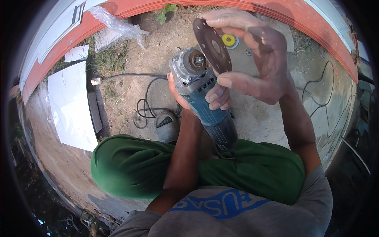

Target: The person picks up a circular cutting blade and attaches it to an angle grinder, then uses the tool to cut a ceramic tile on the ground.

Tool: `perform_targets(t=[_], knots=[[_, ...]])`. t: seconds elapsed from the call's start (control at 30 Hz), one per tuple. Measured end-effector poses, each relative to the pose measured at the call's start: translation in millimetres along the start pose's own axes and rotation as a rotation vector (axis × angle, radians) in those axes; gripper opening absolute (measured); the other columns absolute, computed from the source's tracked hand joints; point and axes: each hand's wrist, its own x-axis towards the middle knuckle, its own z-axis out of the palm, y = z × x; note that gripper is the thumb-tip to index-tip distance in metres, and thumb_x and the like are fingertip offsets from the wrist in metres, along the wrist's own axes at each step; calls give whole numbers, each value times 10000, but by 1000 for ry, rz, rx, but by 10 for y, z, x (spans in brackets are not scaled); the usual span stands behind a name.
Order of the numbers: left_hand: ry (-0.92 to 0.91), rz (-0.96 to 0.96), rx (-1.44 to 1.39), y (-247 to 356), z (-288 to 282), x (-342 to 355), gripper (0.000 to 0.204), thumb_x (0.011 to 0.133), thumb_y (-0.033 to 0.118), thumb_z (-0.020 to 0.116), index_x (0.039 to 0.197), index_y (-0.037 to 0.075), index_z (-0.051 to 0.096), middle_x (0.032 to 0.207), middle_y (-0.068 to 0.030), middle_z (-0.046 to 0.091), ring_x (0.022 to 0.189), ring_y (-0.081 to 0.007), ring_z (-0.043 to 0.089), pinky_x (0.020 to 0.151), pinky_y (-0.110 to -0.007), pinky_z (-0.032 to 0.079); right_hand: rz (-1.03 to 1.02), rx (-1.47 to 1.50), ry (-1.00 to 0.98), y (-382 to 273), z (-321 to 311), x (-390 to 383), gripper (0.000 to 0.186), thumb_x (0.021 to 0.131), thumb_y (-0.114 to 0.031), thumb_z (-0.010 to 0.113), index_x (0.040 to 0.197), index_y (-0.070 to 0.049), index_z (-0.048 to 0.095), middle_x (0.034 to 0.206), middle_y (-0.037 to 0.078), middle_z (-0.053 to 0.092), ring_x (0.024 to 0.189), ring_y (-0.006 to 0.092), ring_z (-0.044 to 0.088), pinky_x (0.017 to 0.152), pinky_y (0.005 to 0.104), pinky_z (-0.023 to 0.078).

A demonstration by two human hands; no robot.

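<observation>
My left hand (216,96) is wrapped round the body of a teal and black angle grinder (206,106), which points up and away from me. Its metal head has a bare spindle in the middle, facing up. Between the thumb and fingers of my right hand (262,55) is a thin dark brown disc (213,45), gripped by its edge. Small holes run round its rim and a larger one sits at its centre. The disc stands tilted just right of the spindle, and I cannot tell whether it touches the grinder head.
A yellow ring-shaped piece (228,40) and a small metal nut-like part (248,52) lie on the ground beyond my right hand. White panels (73,106) and clear plastic wrap (118,24) lie to the left. A black cord (145,103) loops beside my grey shoe (166,125).
</observation>
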Motion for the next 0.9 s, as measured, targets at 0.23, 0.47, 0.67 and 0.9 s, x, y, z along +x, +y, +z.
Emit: perform_targets(t=[0.23,0.47,0.67,0.9], knots=[[812,455,631,-44,341,124,627,1029,556,437,1400,59,531,1107,-184,685,770,-255,702,564,-305,562,32,-452,-238,-217,261,300,724,680,-183,924,1305,51,644,1286,253,686,1175,372,690,1018,465,539],[668,424,445,-42,332,151,529,1058,463,456,1385,54,531,1047,-175,681,722,-230,693,527,-265,545,-120,-611,-269,-34,182,237,721,645,-185,944,1268,37,657,1225,206,706,1130,375,691,991,459,549],[118,136,77,59,68,46,498,1067,434,468,1376,48,523,1003,-162,679,699,-222,690,548,-281,551,1,-543,-128,-349,496,343,728,625,-190,957,1257,21,663,1185,194,700,1091,368,682,970,451,550],[-54,45,-15,55,-42,36,463,1076,401,483,1365,40,515,951,-146,677,672,-212,687,572,-300,559,-23,-791,-242,-56,355,184,715,627,-187,960,1241,25,660,1196,186,690,1098,367,666,964,445,547]])
